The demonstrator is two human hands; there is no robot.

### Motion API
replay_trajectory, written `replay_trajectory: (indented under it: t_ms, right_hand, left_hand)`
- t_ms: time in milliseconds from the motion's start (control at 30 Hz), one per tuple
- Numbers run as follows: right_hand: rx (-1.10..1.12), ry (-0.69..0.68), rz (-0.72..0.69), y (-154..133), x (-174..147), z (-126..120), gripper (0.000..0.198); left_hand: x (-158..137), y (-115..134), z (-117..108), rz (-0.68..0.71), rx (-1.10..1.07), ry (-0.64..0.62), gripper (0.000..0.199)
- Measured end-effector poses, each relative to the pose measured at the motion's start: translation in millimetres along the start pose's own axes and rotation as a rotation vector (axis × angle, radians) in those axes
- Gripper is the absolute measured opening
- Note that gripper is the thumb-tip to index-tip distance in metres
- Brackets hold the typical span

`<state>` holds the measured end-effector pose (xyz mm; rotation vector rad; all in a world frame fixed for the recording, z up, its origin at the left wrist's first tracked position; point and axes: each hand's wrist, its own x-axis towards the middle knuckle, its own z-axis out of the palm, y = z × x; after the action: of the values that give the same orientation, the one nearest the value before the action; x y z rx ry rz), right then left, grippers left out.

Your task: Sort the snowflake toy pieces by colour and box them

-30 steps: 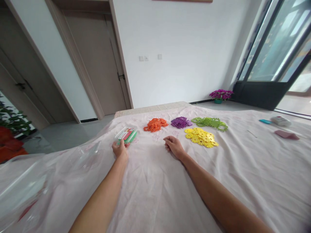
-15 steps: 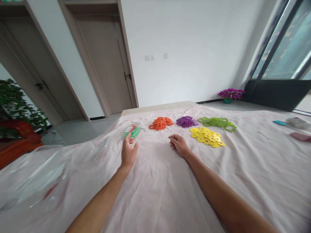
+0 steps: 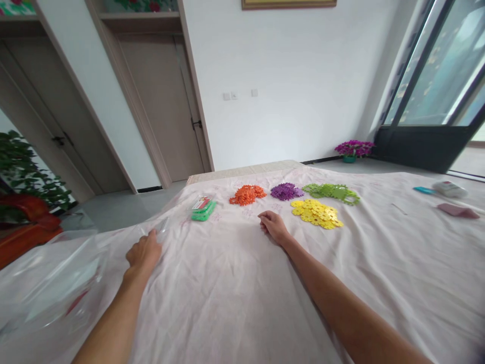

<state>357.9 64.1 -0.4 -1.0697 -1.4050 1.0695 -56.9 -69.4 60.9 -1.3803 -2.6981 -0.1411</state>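
My left hand (image 3: 144,253) is over a piece of clear plastic packaging (image 3: 163,225) at the left of the cloth. Its fingers are curled downward, and whether they grip the plastic is hidden. My right hand (image 3: 273,226) rests closed on the cloth, with nothing visible in its fingers. Just beyond it to the right lies a pile of yellow flower-shaped pieces (image 3: 317,213). Between the hands, farther back, is a green packet (image 3: 203,210) with a white and red label, untouched.
Behind, in a row, lie piles of orange pieces (image 3: 247,194), purple pieces (image 3: 287,191) and light green pieces (image 3: 331,191). A large clear plastic bag (image 3: 56,283) covers the near left. A white pack (image 3: 450,189), a blue item (image 3: 423,190) and a pink cloth (image 3: 458,211) sit far right.
My left hand has left the green packet and moved left and nearer, to the clear packaging. The green packet lies on the cloth. My right hand stays in about the same place.
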Motion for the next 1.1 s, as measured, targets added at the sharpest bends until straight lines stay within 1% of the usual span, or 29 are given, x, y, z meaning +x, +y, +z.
replay_trajectory:
  t_ms: [133, 233, 300, 400, 467, 567, 633, 700, 767, 833, 867, 900, 933, 967, 1000, 1033, 1067, 1100]
  right_hand:
    - [0.006, 0.000, 0.009, -0.8, 0.1, 0.4, 0.018]
    - [0.015, -0.006, 0.022, -0.6, 0.7, 0.4, 0.018]
    - [0.022, -0.011, 0.027, 0.0, 1.1, 0.4, 0.019]
    - [0.033, -0.017, 0.032, 0.6, 0.9, 0.5, 0.020]
    - [0.038, -0.023, 0.034, -0.5, -0.1, 0.3, 0.022]
    - [0.042, -0.039, 0.030, -5.6, -3.0, -1.5, 0.027]
    - [0.062, -0.058, 0.011, -10.3, -5.2, -4.4, 0.034]
    - [0.093, -0.080, -0.016, -14.4, -6.8, -7.9, 0.042]
    - [0.104, -0.106, -0.012, -16.8, -7.4, -10.6, 0.046]
    - [0.079, -0.125, 0.023, -17.4, -7.1, -11.5, 0.043]
    - [0.071, -0.133, 0.039, -17.2, -6.7, -11.4, 0.042]
    - [0.075, -0.139, 0.050, -16.9, -6.3, -10.9, 0.040]
    - [0.091, -0.139, 0.055, -16.6, -5.9, -10.3, 0.039]
    - [0.115, -0.136, 0.058, -16.4, -5.4, -9.5, 0.038]
    - [0.143, -0.131, 0.062, -16.2, -5.0, -8.8, 0.037]
    - [0.166, -0.123, 0.070, -16.2, -4.6, -8.1, 0.036]
    - [0.181, -0.113, 0.078, -16.1, -4.2, -7.6, 0.036]
    - [0.190, -0.109, 0.084, -16.1, -3.9, -7.2, 0.035]
  left_hand:
    - [-5.2, -1.4, -2.2, -0.017, -0.015, -0.010, 0.051]
    - [-18.0, 8.7, -11.3, 0.046, -0.015, 0.014, 0.051]
    - [-31.5, 22.4, -16.5, 0.120, -0.031, 0.031, 0.051]
    - [-57.5, 51.0, -18.0, 0.295, -0.109, 0.051, 0.049]
    - [-76.0, 72.6, -13.7, 0.421, -0.210, 0.060, 0.047]
    - [-100.5, 105.5, -2.3, 0.685, -0.450, 0.079, 0.047]
    - [-112.9, 126.5, 4.2, 0.858, -0.585, 0.069, 0.048]
    - [-121.4, 144.9, 5.6, 0.973, -0.649, 0.020, 0.048]
    - [-125.2, 157.7, 0.0, 1.023, -0.708, -0.029, 0.047]
    - [-123.0, 162.1, -11.6, 1.084, -0.770, -0.148, 0.047]
    - [-119.1, 160.9, -18.2, 1.102, -0.800, -0.223, 0.052]
    - [-112.9, 157.7, -24.2, 1.106, -0.827, -0.296, 0.061]
    - [-104.3, 153.2, -28.7, 1.070, -0.879, -0.337, 0.070]
    - [-93.3, 147.8, -31.2, 1.034, -0.941, -0.366, 0.069]
    - [-79.9, 142.3, -31.0, 0.987, -1.011, -0.347, 0.060]
    - [-64.6, 137.1, -28.1, 0.931, -1.064, -0.261, 0.052]
    - [-48.0, 132.6, -22.7, 0.849, -1.080, -0.095, 0.047]
    - [-30.7, 128.8, -15.3, 0.764, -1.024, 0.091, 0.043]
